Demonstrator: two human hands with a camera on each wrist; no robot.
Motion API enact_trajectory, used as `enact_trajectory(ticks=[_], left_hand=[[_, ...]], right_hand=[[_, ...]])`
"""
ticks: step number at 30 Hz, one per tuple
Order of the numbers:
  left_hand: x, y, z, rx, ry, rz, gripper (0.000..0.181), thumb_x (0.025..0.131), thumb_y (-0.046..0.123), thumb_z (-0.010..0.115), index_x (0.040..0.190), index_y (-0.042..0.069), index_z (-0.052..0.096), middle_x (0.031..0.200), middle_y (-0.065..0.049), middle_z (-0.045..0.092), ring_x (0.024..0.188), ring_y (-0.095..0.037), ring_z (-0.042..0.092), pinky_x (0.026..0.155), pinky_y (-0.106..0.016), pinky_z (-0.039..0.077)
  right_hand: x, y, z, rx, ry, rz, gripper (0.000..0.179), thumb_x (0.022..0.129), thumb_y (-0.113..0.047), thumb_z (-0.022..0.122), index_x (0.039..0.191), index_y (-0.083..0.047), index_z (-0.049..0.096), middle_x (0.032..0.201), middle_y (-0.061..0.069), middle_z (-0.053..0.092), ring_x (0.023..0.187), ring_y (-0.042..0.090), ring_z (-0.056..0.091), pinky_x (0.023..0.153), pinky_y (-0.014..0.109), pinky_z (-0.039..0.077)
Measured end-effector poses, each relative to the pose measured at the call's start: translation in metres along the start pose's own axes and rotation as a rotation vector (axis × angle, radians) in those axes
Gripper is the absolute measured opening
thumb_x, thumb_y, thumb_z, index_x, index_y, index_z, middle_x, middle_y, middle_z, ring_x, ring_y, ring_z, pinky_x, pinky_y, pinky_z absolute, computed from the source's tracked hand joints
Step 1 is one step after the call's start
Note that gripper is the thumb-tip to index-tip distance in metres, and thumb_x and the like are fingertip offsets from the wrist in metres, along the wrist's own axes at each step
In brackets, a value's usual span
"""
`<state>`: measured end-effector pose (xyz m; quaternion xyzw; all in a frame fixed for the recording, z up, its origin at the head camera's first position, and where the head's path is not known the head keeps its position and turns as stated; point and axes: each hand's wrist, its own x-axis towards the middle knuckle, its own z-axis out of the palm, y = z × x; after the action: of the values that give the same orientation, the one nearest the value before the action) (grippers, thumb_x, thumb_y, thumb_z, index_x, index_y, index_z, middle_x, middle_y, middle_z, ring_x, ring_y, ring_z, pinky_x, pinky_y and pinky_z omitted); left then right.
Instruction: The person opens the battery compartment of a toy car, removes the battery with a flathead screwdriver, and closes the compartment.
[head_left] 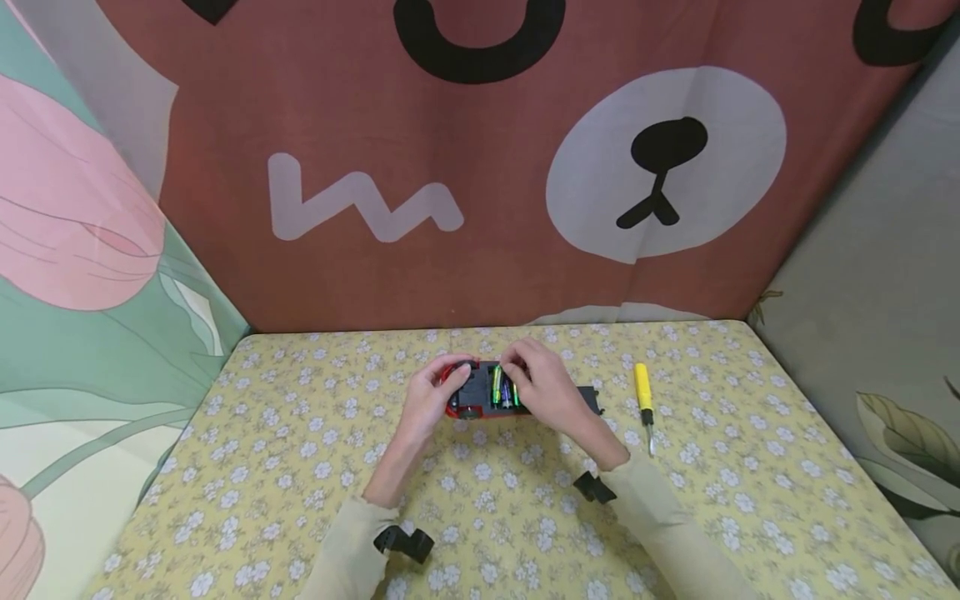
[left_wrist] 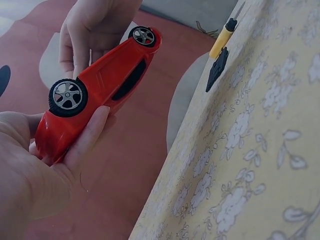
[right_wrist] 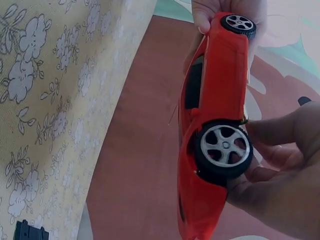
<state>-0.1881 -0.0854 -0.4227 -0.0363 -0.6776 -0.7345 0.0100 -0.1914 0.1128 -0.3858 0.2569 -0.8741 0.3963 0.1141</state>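
A red toy car is held underside up above the table, its black base facing the head camera. My left hand grips one end, thumb on the base and fingers around the red body. Green and dark batteries lie side by side in the opened compartment. With curled fingers, my right hand pinches a battery at the compartment's right side; the hand covers much of it. In the right wrist view, thumb and fingers of the right hand are at the base beside a wheel.
A black battery cover lies on the flowered tablecloth, partly behind the right hand. Farther right is a screwdriver with a yellow handle. Printed cloth walls stand behind the table and at both sides.
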Motion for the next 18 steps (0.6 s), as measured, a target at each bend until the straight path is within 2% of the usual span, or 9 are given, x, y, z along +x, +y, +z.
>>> enact_trajectory(ticks=[2, 7, 14, 18], left_hand=[[0.0005, 0.0003, -0.0003, 0.002, 0.003, -0.004, 0.031, 0.102, 0.018, 0.068, 0.126, -0.002, 0.07, 0.121, -0.013, 0.067, 0.093, -0.017, 0.065, 0.073, -0.025, 0.058], [0.0011, 0.0017, -0.0007, 0.012, 0.003, -0.005, 0.03, 0.102, 0.019, 0.068, 0.126, -0.001, 0.07, 0.12, -0.014, 0.067, 0.092, -0.017, 0.065, 0.073, -0.025, 0.057], [-0.0015, 0.0019, -0.0008, 0.004, -0.002, -0.002, 0.028, 0.102, 0.017, 0.068, 0.125, 0.001, 0.071, 0.121, -0.012, 0.067, 0.095, -0.018, 0.065, 0.075, -0.027, 0.058], [-0.0002, 0.0025, -0.0013, -0.001, 0.0, -0.008, 0.029, 0.103, 0.019, 0.068, 0.126, 0.002, 0.071, 0.122, -0.012, 0.067, 0.097, -0.019, 0.065, 0.076, -0.027, 0.058]], right_hand=[[-0.0004, 0.0005, -0.0004, 0.024, -0.001, 0.014, 0.004, 0.1, -0.004, 0.067, 0.1, -0.007, 0.065, 0.096, 0.004, 0.061, 0.079, 0.016, 0.056, 0.069, 0.036, 0.051], [-0.0005, -0.0009, 0.0001, 0.098, -0.002, 0.043, 0.011, 0.095, -0.006, 0.075, 0.101, -0.007, 0.067, 0.095, 0.004, 0.066, 0.078, 0.015, 0.064, 0.068, 0.033, 0.056], [-0.0025, -0.0057, -0.0012, 0.207, 0.006, 0.123, 0.014, 0.094, -0.007, 0.077, 0.105, -0.008, 0.069, 0.097, 0.002, 0.07, 0.084, 0.017, 0.067, 0.074, 0.035, 0.057], [-0.0011, -0.0056, -0.0054, 0.245, 0.037, 0.129, 0.013, 0.095, -0.008, 0.077, 0.106, -0.008, 0.071, 0.098, 0.003, 0.072, 0.089, 0.019, 0.069, 0.079, 0.038, 0.058]])
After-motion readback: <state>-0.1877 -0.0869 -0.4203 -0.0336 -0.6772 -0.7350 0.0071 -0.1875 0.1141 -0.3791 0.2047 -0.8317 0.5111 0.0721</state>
